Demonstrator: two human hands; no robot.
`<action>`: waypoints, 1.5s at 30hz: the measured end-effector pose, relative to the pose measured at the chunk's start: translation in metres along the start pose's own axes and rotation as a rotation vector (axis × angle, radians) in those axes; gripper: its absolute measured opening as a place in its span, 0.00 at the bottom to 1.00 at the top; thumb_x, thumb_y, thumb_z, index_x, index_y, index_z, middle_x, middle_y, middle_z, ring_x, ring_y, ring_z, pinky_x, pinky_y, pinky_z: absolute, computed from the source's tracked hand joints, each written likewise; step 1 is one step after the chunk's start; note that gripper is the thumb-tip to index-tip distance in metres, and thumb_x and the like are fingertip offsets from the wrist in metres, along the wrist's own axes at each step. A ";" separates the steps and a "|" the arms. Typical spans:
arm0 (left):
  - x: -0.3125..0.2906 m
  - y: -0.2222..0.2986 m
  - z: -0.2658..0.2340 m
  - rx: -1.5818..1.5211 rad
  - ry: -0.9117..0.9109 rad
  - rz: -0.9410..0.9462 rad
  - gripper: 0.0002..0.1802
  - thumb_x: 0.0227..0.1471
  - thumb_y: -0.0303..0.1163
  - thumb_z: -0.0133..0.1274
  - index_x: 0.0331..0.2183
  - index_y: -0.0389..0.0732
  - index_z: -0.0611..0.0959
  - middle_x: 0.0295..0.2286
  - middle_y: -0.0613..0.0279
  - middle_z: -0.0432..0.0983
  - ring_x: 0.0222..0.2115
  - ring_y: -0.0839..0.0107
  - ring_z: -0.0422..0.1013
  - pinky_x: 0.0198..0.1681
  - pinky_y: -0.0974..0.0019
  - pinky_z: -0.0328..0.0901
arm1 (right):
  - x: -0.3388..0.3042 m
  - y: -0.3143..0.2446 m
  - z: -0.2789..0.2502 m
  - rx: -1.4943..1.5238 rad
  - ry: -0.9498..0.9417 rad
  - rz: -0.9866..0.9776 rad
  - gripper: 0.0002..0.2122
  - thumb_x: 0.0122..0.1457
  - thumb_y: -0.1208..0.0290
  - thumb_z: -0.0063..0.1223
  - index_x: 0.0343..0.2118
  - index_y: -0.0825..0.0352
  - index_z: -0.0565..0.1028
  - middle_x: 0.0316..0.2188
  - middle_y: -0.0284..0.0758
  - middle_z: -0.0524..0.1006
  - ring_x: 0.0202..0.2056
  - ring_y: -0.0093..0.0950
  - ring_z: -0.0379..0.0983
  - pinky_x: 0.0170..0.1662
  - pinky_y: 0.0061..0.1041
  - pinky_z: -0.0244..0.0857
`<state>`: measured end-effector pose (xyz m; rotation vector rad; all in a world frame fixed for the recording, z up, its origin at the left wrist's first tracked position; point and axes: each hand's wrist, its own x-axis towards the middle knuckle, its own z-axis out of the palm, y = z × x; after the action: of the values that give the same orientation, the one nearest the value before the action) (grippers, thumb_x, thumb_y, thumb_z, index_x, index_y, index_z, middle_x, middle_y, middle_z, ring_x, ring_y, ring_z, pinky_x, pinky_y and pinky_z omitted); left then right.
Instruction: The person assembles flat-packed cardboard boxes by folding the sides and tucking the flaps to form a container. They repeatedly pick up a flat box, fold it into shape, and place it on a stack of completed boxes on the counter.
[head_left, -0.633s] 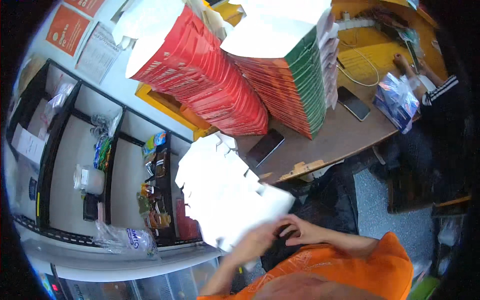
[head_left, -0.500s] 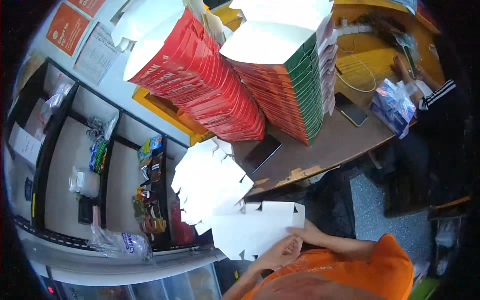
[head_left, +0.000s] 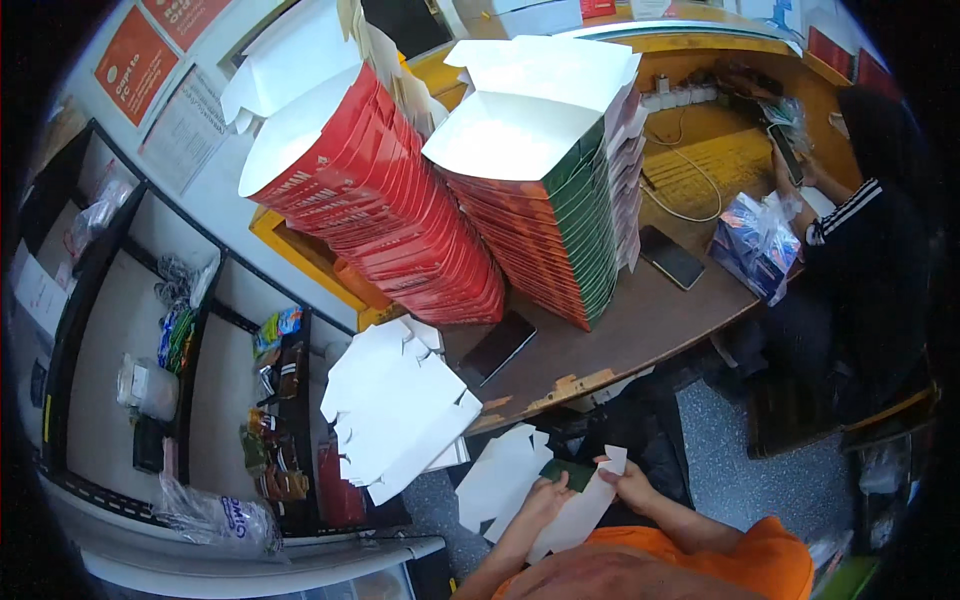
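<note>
In front of my body I hold a partly folded cardboard box blank (head_left: 493, 478), white inside with a green outer panel showing. My left hand (head_left: 545, 499) grips its middle, the fingers closed near the green panel. At the right end, my right hand (head_left: 630, 486) pinches a raised side flap. To the left, a pile of flat white box blanks (head_left: 395, 410) lies at the table's corner. Beyond it two tall leaning stacks of nested boxes stand: red boxes (head_left: 385, 215) on the left, red-and-green boxes (head_left: 535, 225) on the right.
A dark phone (head_left: 500, 347) lies before the stacks, another phone (head_left: 671, 257) to their right. A plastic-wrapped package (head_left: 752, 240) sits near a person in a black striped sleeve (head_left: 850, 215) holding a phone. Black-framed shelves (head_left: 225, 370) with packets line the left. The brown table (head_left: 620, 335) has a chipped edge.
The blank has gone from lying flat open to being bent, with its green outside now visible. My hands have shifted onto its middle and right flap. The head view has moved slightly.
</note>
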<state>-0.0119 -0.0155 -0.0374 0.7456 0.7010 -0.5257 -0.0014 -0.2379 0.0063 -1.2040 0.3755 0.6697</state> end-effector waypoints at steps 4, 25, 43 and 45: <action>-0.007 0.008 0.005 0.126 0.030 0.013 0.11 0.62 0.27 0.56 0.42 0.31 0.76 0.40 0.52 0.76 0.42 0.56 0.77 0.52 0.52 0.75 | 0.008 0.009 -0.003 -0.331 0.149 -0.525 0.09 0.64 0.73 0.58 0.46 0.64 0.79 0.36 0.35 0.80 0.36 0.25 0.79 0.36 0.28 0.74; -0.113 0.125 0.006 1.379 -0.472 -0.001 0.16 0.60 0.34 0.62 0.45 0.34 0.83 0.38 0.62 0.81 0.39 0.75 0.73 0.45 0.67 0.68 | 0.082 -0.016 -0.007 -0.494 -0.143 -0.214 0.15 0.71 0.61 0.45 0.44 0.70 0.76 0.34 0.39 0.80 0.37 0.33 0.79 0.40 0.35 0.74; -0.016 0.028 0.011 1.016 0.235 0.776 0.24 0.49 0.22 0.59 0.48 0.40 0.71 0.37 0.56 0.71 0.42 0.64 0.71 0.49 0.61 0.65 | 0.029 -0.046 0.025 -1.023 0.019 -0.698 0.10 0.57 0.68 0.65 0.39 0.68 0.81 0.47 0.43 0.78 0.50 0.45 0.74 0.51 0.41 0.70; -0.029 0.041 0.034 1.078 0.237 0.779 0.24 0.49 0.21 0.58 0.48 0.40 0.71 0.37 0.56 0.72 0.42 0.62 0.72 0.49 0.60 0.66 | 0.038 -0.041 0.026 -1.012 -0.198 -0.716 0.10 0.57 0.69 0.65 0.38 0.69 0.81 0.41 0.45 0.81 0.43 0.45 0.77 0.48 0.39 0.71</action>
<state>0.0081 -0.0102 0.0191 2.0050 0.2374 -0.0430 0.0524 -0.2118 0.0222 -2.0446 -0.6398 0.3138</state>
